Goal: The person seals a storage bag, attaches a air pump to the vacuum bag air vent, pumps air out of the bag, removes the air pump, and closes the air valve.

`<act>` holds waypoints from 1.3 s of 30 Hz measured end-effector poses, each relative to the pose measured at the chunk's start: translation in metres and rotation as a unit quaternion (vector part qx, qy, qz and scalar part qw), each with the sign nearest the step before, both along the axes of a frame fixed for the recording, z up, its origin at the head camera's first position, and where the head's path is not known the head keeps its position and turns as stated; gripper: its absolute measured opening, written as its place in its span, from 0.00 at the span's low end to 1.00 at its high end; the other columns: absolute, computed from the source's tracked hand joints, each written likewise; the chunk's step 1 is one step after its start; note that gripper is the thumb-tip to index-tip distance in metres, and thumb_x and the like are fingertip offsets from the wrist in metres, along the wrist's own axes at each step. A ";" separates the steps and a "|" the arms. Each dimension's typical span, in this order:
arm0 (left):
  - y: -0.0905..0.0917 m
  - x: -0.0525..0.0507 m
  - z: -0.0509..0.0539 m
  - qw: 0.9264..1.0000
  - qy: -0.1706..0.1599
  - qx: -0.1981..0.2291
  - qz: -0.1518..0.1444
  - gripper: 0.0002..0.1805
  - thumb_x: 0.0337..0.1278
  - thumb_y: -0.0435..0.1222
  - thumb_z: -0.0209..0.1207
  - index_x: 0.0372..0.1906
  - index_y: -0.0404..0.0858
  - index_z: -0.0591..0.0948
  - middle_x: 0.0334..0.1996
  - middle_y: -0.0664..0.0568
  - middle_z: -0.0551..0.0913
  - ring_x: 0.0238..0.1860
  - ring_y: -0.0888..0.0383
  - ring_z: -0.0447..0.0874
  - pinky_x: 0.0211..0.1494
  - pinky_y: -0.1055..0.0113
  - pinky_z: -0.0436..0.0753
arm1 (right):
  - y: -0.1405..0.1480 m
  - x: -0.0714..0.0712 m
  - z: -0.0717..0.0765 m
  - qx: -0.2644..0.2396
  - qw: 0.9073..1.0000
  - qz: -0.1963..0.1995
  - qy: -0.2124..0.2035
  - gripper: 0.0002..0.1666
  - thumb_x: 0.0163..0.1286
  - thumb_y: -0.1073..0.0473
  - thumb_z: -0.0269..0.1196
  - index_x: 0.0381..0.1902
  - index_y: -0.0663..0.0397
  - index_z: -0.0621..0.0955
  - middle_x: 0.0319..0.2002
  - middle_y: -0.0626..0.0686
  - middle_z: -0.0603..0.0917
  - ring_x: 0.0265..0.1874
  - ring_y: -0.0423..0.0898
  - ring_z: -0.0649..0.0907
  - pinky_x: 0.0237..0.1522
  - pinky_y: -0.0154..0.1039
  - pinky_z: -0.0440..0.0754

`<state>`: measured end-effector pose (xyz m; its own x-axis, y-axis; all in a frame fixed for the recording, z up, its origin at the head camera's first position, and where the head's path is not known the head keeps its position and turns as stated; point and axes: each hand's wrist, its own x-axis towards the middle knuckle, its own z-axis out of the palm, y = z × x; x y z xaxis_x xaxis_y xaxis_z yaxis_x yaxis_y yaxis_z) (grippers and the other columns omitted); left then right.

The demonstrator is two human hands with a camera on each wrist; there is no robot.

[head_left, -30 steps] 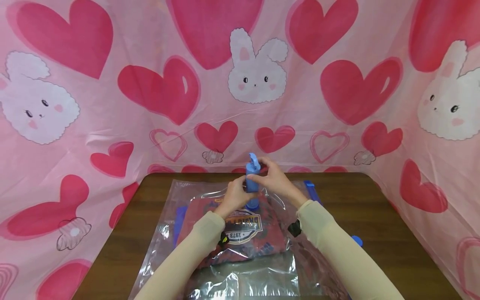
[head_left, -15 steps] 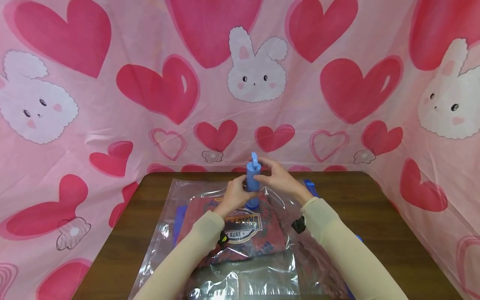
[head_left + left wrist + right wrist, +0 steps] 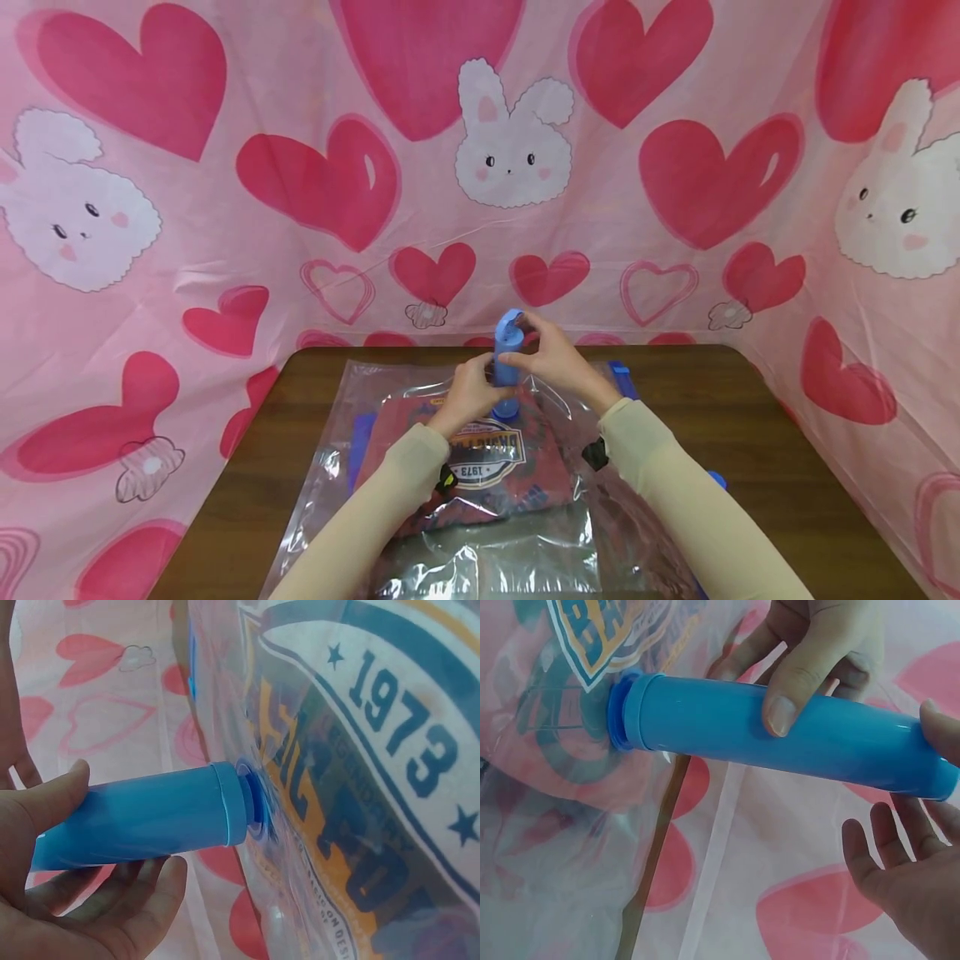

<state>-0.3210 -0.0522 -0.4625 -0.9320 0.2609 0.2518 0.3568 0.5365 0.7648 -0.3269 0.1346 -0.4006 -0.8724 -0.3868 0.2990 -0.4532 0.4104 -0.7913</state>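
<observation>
A blue cylindrical pump [image 3: 506, 367] stands on a clear plastic bag [image 3: 525, 554] that holds a folded red garment [image 3: 420, 433] with a "1973" print. My left hand [image 3: 468, 392] curls its thumb and fingers round the pump's body. In the left wrist view the pump [image 3: 150, 814] meets a round blue valve [image 3: 257, 801] on the bag. My right hand [image 3: 553, 360] holds the pump's upper end, thumb on the near side; in the right wrist view its other fingers [image 3: 889, 847] are spread beneath. A light blue handle [image 3: 511, 322] tilts at the pump's top.
More clear plastic, with dark red cloth under it, lies on the right of the wooden table [image 3: 795, 500]. A blue strip [image 3: 622, 379] shows at the back right, and a round blue piece [image 3: 717, 479] beside my right sleeve. A pink patterned curtain [image 3: 480, 225] hangs behind.
The handle at the pump's top has swung from nearly upright to a tilt toward the right, and my right hand has shifted slightly. My left hand keeps its grip on the pump.
</observation>
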 end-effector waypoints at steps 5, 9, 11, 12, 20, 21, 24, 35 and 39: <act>0.001 0.001 -0.001 1.000 0.001 -0.006 -0.006 0.31 0.56 0.38 0.78 0.63 0.35 0.82 0.52 0.42 0.88 0.49 0.47 0.90 0.52 0.54 0.88 | -0.001 -0.002 -0.005 -0.004 0.999 -0.006 0.031 0.30 0.64 0.56 0.79 0.60 0.56 0.81 0.53 0.54 0.82 0.49 0.53 0.83 0.51 0.51 0.85; 0.002 0.001 -0.002 1.000 -0.001 -0.008 -0.009 0.30 0.56 0.38 0.78 0.63 0.35 0.82 0.51 0.43 0.89 0.48 0.48 0.90 0.52 0.55 0.88 | 0.001 -0.001 -0.007 -0.004 1.000 0.010 0.011 0.37 0.66 0.54 0.77 0.68 0.55 0.75 0.61 0.58 0.79 0.56 0.56 0.82 0.57 0.57 0.84; 0.002 0.001 -0.001 1.000 -0.003 -0.005 -0.008 0.30 0.56 0.39 0.78 0.63 0.35 0.82 0.51 0.43 0.89 0.48 0.48 0.91 0.52 0.54 0.88 | 0.004 0.000 -0.007 -0.011 0.999 0.023 -0.024 0.40 0.68 0.54 0.75 0.74 0.53 0.71 0.67 0.58 0.76 0.61 0.58 0.81 0.60 0.60 0.82; 0.002 0.001 -0.001 1.000 -0.004 -0.004 -0.006 0.30 0.56 0.39 0.78 0.63 0.35 0.82 0.51 0.43 0.89 0.48 0.48 0.91 0.52 0.54 0.88 | 0.006 0.001 -0.007 -0.016 0.999 0.029 -0.042 0.41 0.70 0.55 0.73 0.76 0.52 0.69 0.69 0.58 0.75 0.63 0.59 0.80 0.61 0.61 0.80; 0.002 0.000 -0.001 1.000 -0.016 -0.006 0.000 0.34 0.56 0.41 0.78 0.65 0.32 0.80 0.53 0.41 0.88 0.50 0.45 0.90 0.54 0.49 0.87 | 0.009 0.000 -0.004 -0.041 0.996 0.044 -0.062 0.38 0.73 0.63 0.68 0.77 0.58 0.70 0.69 0.59 0.79 0.66 0.60 0.79 0.64 0.57 0.79; 0.002 0.000 -0.001 1.000 -0.014 -0.006 -0.001 0.34 0.56 0.41 0.78 0.64 0.32 0.80 0.53 0.40 0.88 0.50 0.45 0.90 0.54 0.49 0.87 | 0.009 0.000 -0.004 -0.042 0.996 0.039 -0.062 0.38 0.73 0.63 0.69 0.77 0.57 0.71 0.68 0.58 0.79 0.65 0.59 0.80 0.63 0.57 0.80; 0.003 -0.001 -0.002 1.000 -0.007 -0.005 -0.004 0.33 0.56 0.40 0.78 0.64 0.32 0.80 0.53 0.40 0.88 0.50 0.44 0.90 0.53 0.49 0.87 | 0.008 -0.001 -0.007 -0.042 0.997 0.033 -0.053 0.38 0.71 0.62 0.72 0.76 0.57 0.72 0.66 0.58 0.80 0.63 0.58 0.81 0.62 0.56 0.81; 0.003 0.000 -0.002 1.000 -0.001 -0.003 -0.006 0.30 0.56 0.36 0.77 0.63 0.33 0.81 0.53 0.41 0.88 0.51 0.44 0.89 0.54 0.49 0.87 | 0.000 -0.003 -0.013 -0.039 0.999 0.007 0.005 0.33 0.64 0.60 0.78 0.63 0.62 0.79 0.54 0.58 0.85 0.52 0.58 0.86 0.54 0.52 0.86; 0.003 0.000 -0.002 1.000 0.001 -0.005 -0.008 0.29 0.56 0.35 0.77 0.63 0.34 0.81 0.53 0.41 0.88 0.50 0.45 0.90 0.52 0.50 0.88 | -0.001 -0.002 -0.014 -0.043 0.999 0.024 -0.003 0.37 0.66 0.59 0.77 0.68 0.62 0.75 0.59 0.60 0.82 0.57 0.58 0.85 0.58 0.55 0.84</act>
<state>-0.3212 -0.0494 -0.4645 -0.9270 0.2784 0.2514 0.3673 0.5380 0.7588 -0.3292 0.1335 -0.4146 -0.8553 -0.4022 0.3268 -0.4654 0.3189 -0.8257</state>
